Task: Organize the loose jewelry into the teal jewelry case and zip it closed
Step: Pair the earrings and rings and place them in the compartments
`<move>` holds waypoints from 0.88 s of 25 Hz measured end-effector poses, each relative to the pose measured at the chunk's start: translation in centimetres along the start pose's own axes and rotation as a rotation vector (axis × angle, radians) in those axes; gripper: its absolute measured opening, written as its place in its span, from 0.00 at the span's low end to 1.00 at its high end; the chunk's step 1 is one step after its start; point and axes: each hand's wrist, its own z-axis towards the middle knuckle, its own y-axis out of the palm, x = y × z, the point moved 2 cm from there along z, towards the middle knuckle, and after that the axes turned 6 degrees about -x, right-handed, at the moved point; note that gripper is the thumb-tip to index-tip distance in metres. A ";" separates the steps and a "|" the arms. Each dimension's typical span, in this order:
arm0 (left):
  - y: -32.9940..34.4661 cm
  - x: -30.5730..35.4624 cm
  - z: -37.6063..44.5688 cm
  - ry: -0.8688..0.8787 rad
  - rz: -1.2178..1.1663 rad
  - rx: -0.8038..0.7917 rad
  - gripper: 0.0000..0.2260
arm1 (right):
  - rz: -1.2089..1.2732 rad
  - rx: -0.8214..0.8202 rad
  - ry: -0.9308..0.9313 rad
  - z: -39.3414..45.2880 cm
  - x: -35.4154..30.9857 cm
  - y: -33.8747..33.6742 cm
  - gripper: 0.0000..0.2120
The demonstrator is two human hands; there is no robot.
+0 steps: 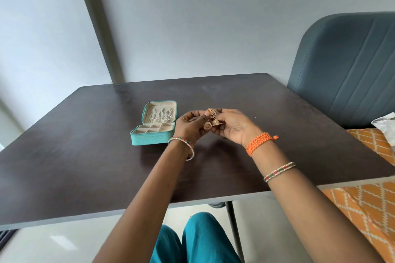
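Gold-toned earrings [210,121], a pair with filigree tops and small bell-shaped domes hanging below, are being held up between both hands just above a dark wooden table [85,166]. The left hand [190,125] is pinching one earring near its top with thumb and fingertips, while the right hand [232,127] is curling its fingers around the other, palm turned toward the camera. Just to the left, the teal jewelry case [152,134] is lying open on the table, with silver chains [161,115] hanging in its raised lid and small cream compartments showing in its base. The earrings are probably light, rigid and delicate, with dangling parts that swing and snag; gripping the solid upper disc rather than the bell is likely safest. A grey-blue chair [346,66] is standing beyond the table's right side.
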 end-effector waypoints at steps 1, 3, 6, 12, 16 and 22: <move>-0.2 -0.4 -0.2 -0.006 0.023 0.028 0.05 | -0.016 0.033 -0.007 0.0 0.4 0.3 0.11; -0.9 -0.9 -0.5 0.007 0.090 0.077 0.06 | -0.068 0.079 -0.023 -0.1 1.3 1.1 0.12; -2.1 -1.2 -0.5 0.044 0.201 0.112 0.07 | -0.142 0.098 -0.041 -0.1 2.2 1.9 0.11; -4.7 -0.2 -0.5 0.139 0.477 0.235 0.06 | -0.488 0.003 -0.214 0.0 3.5 3.5 0.11; -4.9 -0.1 -1.2 0.216 0.761 0.295 0.04 | -0.895 0.126 -0.385 -0.9 3.5 3.6 0.07; -4.3 -0.5 -1.4 0.201 0.923 0.224 0.04 | -1.002 0.032 -0.366 -1.1 3.7 2.4 0.08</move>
